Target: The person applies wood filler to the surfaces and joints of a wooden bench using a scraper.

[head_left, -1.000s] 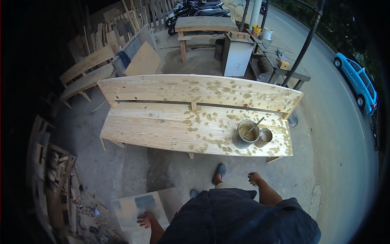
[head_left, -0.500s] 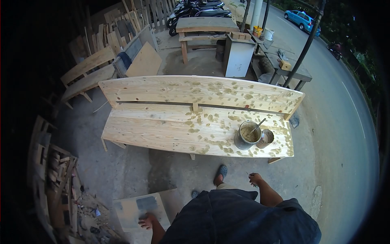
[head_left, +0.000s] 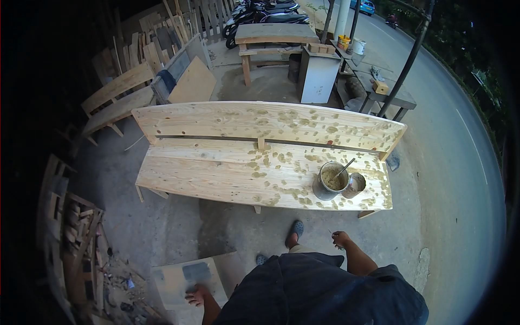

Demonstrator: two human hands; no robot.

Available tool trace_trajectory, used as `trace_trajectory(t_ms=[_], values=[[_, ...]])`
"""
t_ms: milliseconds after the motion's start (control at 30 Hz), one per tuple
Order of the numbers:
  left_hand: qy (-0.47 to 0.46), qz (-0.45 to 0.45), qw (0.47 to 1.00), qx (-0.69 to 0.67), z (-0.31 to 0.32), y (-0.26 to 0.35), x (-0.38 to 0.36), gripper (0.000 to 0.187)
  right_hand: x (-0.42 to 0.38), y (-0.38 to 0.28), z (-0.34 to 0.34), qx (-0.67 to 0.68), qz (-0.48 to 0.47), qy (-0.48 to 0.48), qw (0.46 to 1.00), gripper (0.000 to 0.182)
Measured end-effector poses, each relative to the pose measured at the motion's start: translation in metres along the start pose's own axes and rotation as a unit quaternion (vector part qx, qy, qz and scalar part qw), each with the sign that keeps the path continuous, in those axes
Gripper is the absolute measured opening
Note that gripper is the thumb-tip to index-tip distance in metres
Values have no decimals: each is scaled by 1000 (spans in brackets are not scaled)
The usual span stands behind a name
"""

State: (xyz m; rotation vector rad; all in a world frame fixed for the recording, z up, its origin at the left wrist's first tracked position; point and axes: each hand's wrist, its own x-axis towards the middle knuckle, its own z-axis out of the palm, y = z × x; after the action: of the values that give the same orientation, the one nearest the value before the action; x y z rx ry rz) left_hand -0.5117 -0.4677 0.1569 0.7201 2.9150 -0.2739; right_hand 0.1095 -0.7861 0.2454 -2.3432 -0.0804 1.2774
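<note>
A long pale wooden bench (head_left: 206, 170) stands before me, its right half dotted with olive-brown putty patches on seat and backrest. On the seat's right end sits a grey bucket (head_left: 324, 190) holding putty (head_left: 331, 177), with a stirring stick (head_left: 345, 166) leaning out of it. Touching or nearly touching it is a smaller can (head_left: 355, 186). My right hand (head_left: 340, 239) hangs below the bench's front edge, closed around a small thin tool (head_left: 330, 232) whose kind is too small to make out. My left hand (head_left: 197, 295) hangs with fingers apart and nothing in it, seen over a flat board (head_left: 168, 284).
Scrap wood (head_left: 81, 233) lies piled at the left. Another bench (head_left: 119, 111) and a leaning plywood sheet (head_left: 192, 81) stand behind. A wooden table (head_left: 276, 33), a white cabinet (head_left: 316, 76) and a workbench (head_left: 398, 96) are at the back. A road (head_left: 460, 162) runs along the right.
The blue car and the motorcycle have moved farther up the road. My hands, the bench and the bucket show hardly any movement.
</note>
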Motion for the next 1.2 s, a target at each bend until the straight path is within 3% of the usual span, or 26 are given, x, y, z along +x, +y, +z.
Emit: trace_trajectory(t_ms=[467,500,533,567,600,633,833,967,1033,1067,1133,1200], values=[[0,-9,1000,21,17,4,8,87,7,1,-3,-5,-6,1,1000,39],[85,-46,980,175,43,7,22,87,6,0,-3,-4,-3,0,1000,39],[168,-82,928,323,52,9,26,87,6,0,-3,-4,-3,0,1000,39],[167,-82,928,323,47,6,25,87,6,0,-4,-4,-5,1,1000,39],[88,-46,981,167,29,2,17,87,6,0,-4,-4,-8,1,1000,39],[5,-8,1000,5,12,0,8,87,8,1,-4,-4,-8,1,1000,39],[-4,-15,999,28,-3,4,-4,88,7,0,-4,-5,-9,1,1000,38],[-1,-14,1000,10,22,4,12,88,8,0,-3,-7,-11,2,1000,36],[168,-79,936,300,50,9,24,87,7,-1,-4,-7,-11,3,1000,36],[168,-79,936,300,41,7,19,87,6,-2,-4,-5,-8,2,1000,36],[-5,-3,1000,19,-2,1,-4,87,8,-1,-4,-3,-6,1,1000,36],[-4,-1,1000,22,-8,1,-7,87,9,1,-3,3,-7,-1,1000,37]])
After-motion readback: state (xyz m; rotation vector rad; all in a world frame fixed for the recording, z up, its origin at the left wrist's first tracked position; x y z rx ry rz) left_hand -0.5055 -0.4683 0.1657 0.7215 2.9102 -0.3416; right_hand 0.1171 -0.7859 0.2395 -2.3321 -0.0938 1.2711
